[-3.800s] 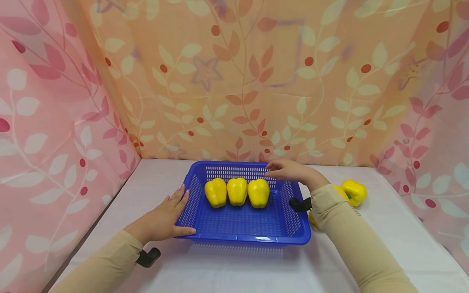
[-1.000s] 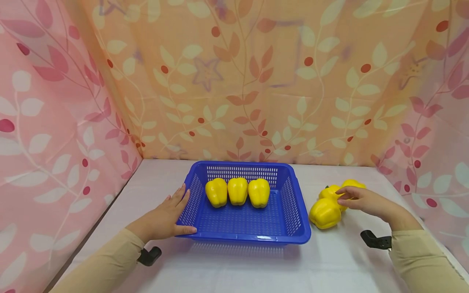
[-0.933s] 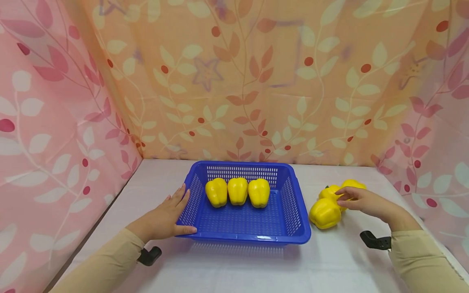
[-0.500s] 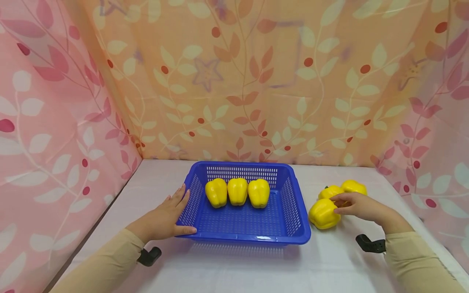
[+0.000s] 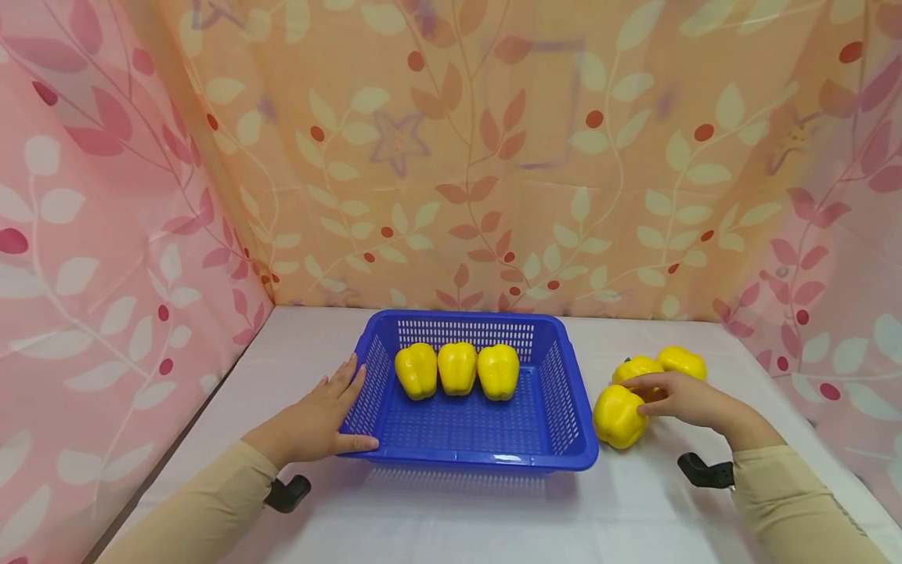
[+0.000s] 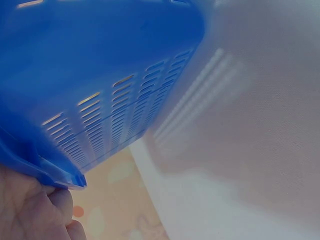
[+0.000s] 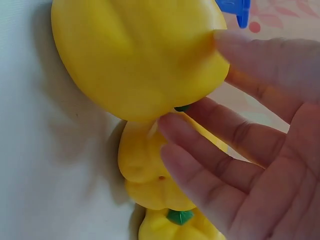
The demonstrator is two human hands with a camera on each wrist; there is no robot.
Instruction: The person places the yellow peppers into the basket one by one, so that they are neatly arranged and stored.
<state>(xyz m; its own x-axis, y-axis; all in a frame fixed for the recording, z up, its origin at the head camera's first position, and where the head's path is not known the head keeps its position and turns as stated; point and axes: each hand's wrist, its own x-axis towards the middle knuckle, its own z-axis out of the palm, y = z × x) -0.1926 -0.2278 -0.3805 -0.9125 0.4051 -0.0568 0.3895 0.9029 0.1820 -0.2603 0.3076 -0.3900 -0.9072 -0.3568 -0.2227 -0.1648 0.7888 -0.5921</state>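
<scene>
A blue plastic basket (image 5: 479, 456) stands on the table with three yellow bell peppers (image 5: 456, 368) in a row along its far side. My left hand (image 5: 310, 419) rests on the basket's left rim, fingers spread and straight, thumb on the near corner. To the basket's right, my right hand (image 5: 683, 401) has its thumb and fingertips on the stem end of the nearest loose yellow bell pepper (image 5: 618, 417). In the right wrist view the thumb lies on that pepper (image 7: 135, 55), and the index finger passes partly behind it.
Behind the right hand lie two more yellow bell peppers, one nearer (image 5: 634, 368) and one farther (image 5: 682, 362). White cloth (image 5: 451, 517) covers the table. Patterned curtains (image 5: 451, 157) enclose the back and both sides.
My right hand has come from above the basket to the loose peppers, then moved closer to the nearest one. That pepper has turned and shifted slightly toward me. The left hand stays put.
</scene>
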